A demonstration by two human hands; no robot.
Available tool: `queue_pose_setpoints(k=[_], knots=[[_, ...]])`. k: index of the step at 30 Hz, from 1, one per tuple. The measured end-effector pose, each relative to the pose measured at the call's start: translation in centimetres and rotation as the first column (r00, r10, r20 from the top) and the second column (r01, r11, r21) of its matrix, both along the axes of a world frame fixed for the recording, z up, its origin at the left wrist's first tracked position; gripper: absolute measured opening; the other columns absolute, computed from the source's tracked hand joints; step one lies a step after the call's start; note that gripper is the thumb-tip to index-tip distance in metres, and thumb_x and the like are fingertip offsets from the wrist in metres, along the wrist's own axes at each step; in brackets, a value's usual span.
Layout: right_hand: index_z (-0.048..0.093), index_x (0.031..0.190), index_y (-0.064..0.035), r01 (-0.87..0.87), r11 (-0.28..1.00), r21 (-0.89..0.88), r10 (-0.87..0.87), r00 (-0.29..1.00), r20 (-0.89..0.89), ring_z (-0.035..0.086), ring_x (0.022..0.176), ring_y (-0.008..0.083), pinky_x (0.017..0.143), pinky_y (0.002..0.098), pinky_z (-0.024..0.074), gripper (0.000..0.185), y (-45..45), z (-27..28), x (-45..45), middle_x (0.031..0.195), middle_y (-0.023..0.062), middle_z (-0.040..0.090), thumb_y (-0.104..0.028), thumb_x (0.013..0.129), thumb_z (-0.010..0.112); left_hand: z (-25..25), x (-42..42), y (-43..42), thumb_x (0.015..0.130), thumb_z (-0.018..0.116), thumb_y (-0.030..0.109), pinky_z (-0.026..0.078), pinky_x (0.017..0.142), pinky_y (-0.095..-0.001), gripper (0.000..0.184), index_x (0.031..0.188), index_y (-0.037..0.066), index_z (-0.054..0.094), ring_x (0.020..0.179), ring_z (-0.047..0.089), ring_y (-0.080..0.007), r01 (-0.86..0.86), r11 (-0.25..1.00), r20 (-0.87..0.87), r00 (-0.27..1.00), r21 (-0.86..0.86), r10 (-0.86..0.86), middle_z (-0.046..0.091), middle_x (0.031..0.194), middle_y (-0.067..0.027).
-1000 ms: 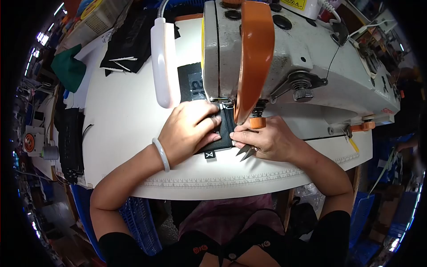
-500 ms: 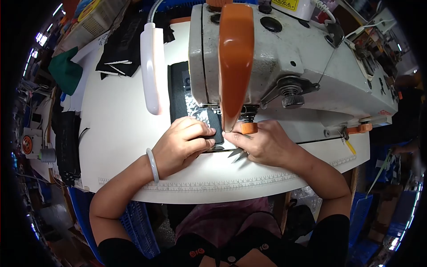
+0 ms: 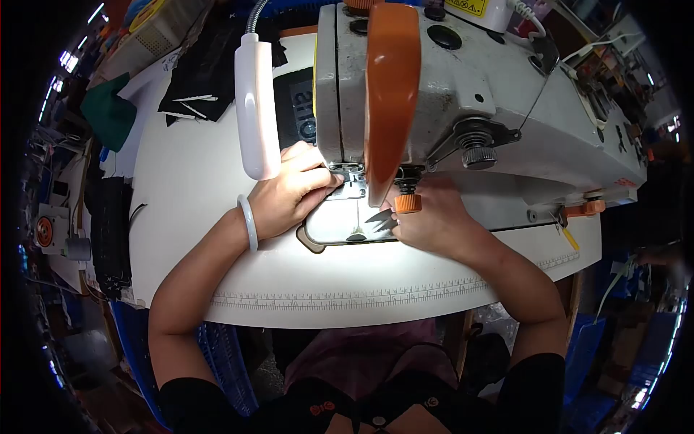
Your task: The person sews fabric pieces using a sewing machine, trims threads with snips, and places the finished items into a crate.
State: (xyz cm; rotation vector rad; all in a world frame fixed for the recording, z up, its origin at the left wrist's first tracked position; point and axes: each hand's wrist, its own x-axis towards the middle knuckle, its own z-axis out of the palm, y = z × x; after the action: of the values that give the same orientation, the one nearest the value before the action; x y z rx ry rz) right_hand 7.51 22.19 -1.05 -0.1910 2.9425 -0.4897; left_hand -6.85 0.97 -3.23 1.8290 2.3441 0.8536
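A black fabric piece (image 3: 298, 87) with pale lettering lies partly beneath the head of the sewing machine (image 3: 448, 79). My left hand (image 3: 285, 194), with a pale bangle on the wrist, is closed at the fabric's near end. Its fingertips reach close to the presser foot (image 3: 353, 189). To the right of the foot, my right hand (image 3: 437, 220) grips small scissors (image 3: 382, 220), blades pointing left over the metal plate. The machine's orange lever and knob hide some of its fingers.
A white lamp (image 3: 254, 108) on a flexible neck hangs left of the machine head. Black fabric pieces (image 3: 199, 90) and a green cloth (image 3: 108, 112) lie at the back left. Another black stack (image 3: 110, 231) sits on the left edge. A printed ruler (image 3: 347, 298) runs along the front.
The fabric and my left hand have moved away from me, deeper under the machine head, uncovering the metal plate. My right hand has shifted slightly away too, still with the scissors.
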Motion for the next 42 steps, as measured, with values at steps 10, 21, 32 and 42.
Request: queue_pose_setpoints(k=[10, 21, 32, 42], knots=[[0.064, 0.099, 0.0003, 0.020, 1.000, 0.001, -0.020, 1.000, -0.001, 0.070, 0.082, 0.0272, 0.072, 0.0391, 0.0568, 0.031, 0.2, -0.3, -0.2, 0.099, 0.0135, 0.067, -0.017, 0.074, 0.071, 0.3, 0.2, 0.4, 0.079, 0.070, 0.005, 0.045, 0.083, -0.0374, 0.009, 0.087, 0.004, 0.070, 0.089, 0.055, -0.0256, 0.003, 0.998, -0.068, 0.998, 0.068, 0.002, 0.060, 0.088, -0.0066], [0.065, 0.095, -0.0009, 0.037, 0.999, 0.005, -0.037, 0.998, 0.059, 0.070, 0.084, 0.0281, 0.074, 0.0401, 0.0562, 0.030, 0.2, -0.2, -0.5, 0.097, 0.0139, 0.068, -0.019, 0.073, 0.071, 3.2, -2.4, 2.1, 0.083, 0.070, 0.015, 0.050, 0.078, -0.0410, 0.017, 0.088, -0.002, 0.071, 0.089, 0.061, -0.0314, 0.013, 0.996, 0.129, 0.992, -0.085, -0.002, 0.067, 0.086, -0.0143], [0.071, 0.091, -0.0006, -0.072, 0.995, -0.072, 0.049, 0.958, -0.282, 0.070, 0.084, 0.0254, 0.072, 0.0398, 0.0580, 0.022, 0.6, -2.3, -0.1, 0.096, 0.0126, 0.068, -0.013, 0.073, 0.069, 3.0, -6.3, 6.1, 0.086, 0.068, 0.029, 0.051, 0.079, -0.0410, 0.030, 0.092, 0.000, 0.070, 0.086, 0.063, -0.0326, 0.036, 0.943, 0.099, 0.995, -0.331, -0.003, 0.067, 0.085, -0.0158], [0.069, 0.087, -0.0001, -0.069, 0.997, -0.038, 0.056, 0.960, -0.275, 0.071, 0.084, 0.0269, 0.072, 0.0393, 0.0584, 0.021, 0.7, -2.0, 0.2, 0.100, 0.0164, 0.070, -0.013, 0.070, 0.071, 3.0, -6.2, 4.6, 0.088, 0.066, 0.042, 0.052, 0.080, -0.0410, 0.042, 0.096, 0.001, 0.069, 0.084, 0.065, -0.0337, 0.047, 0.921, 0.080, 0.997, -0.387, -0.018, 0.068, 0.084, -0.0171]])
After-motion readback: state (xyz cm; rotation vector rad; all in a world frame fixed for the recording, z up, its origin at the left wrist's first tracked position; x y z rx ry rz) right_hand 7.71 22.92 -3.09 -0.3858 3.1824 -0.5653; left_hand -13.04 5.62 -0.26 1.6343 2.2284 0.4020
